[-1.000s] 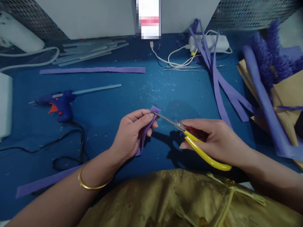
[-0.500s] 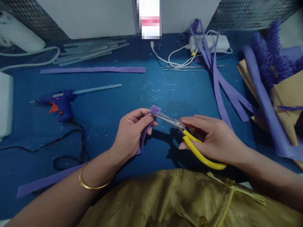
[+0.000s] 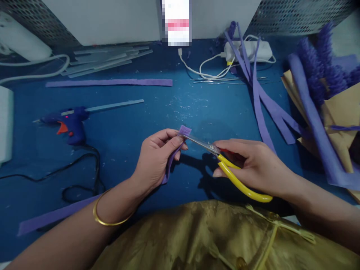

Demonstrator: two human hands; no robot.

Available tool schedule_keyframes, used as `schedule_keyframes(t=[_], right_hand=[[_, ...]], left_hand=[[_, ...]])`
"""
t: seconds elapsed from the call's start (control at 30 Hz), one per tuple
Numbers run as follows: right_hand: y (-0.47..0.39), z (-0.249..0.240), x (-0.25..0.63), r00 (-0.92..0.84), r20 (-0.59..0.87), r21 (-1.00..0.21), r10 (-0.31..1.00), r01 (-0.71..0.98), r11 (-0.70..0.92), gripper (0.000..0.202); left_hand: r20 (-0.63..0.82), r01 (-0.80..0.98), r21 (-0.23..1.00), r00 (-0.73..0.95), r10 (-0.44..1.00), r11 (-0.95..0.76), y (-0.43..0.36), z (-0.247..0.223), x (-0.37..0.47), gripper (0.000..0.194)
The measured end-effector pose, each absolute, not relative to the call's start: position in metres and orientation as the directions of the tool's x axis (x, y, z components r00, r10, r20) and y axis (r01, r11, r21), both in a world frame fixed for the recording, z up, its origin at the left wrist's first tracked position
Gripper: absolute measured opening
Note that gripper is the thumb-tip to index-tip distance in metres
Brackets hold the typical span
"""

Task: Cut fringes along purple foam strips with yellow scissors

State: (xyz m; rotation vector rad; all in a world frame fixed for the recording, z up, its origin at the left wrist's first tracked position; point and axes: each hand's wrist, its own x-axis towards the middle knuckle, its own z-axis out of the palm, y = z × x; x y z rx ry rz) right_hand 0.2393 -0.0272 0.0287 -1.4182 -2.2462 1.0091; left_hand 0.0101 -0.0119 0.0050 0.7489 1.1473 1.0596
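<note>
My left hand (image 3: 157,159) pinches a purple fabric strip (image 3: 170,167) between thumb and fingers; its upper end sticks out past the fingertips and the rest hangs below the hand. My right hand (image 3: 250,161) grips a pair of scissors (image 3: 237,184) with yellow-coated handles. Their metal blades point left and lie at the strip just under its upper end, close to my left thumb. The blades look nearly closed. Whether the fabric is cut through there, I cannot tell.
A blue glue gun (image 3: 75,125) with a glue stick lies left, its black cord trailing. Another purple strip (image 3: 112,82), clear glue sticks (image 3: 104,62), thin wires (image 3: 213,80) and a white power strip (image 3: 250,51) lie behind. Purple flowers (image 3: 312,71) in brown paper (image 3: 344,108) stand right.
The scissor blades have drawn closer together across the strip, and the yellow handle in my right hand has shifted slightly right. My left hand keeps its hold, almost still.
</note>
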Motion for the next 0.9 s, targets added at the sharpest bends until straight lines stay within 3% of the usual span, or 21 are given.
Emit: schedule_keyframes(t=[0.63,0.8,0.9], right_hand=[[-0.0282,0.0278,0.2386,-0.477,-0.069,-0.669,0.876,0.674,0.314,0.042],[-0.0280,0.0275,0.2381,-0.478,-0.071,-0.703,0.876,0.646,0.296,0.032],[-0.0286,0.0257,0.2372,-0.457,-0.066,-0.697,0.887,0.657,0.286,0.040]], left_hand=[[-0.399,-0.317,0.864,0.045,0.916,0.392,-0.0103,0.0058,0.0097,0.012],[-0.401,-0.317,0.862,0.049,0.915,0.395,-0.0105,0.0064,0.0086,0.011],[-0.412,-0.313,0.858,0.056,0.910,0.408,-0.0101,0.0068,0.0082,0.013]])
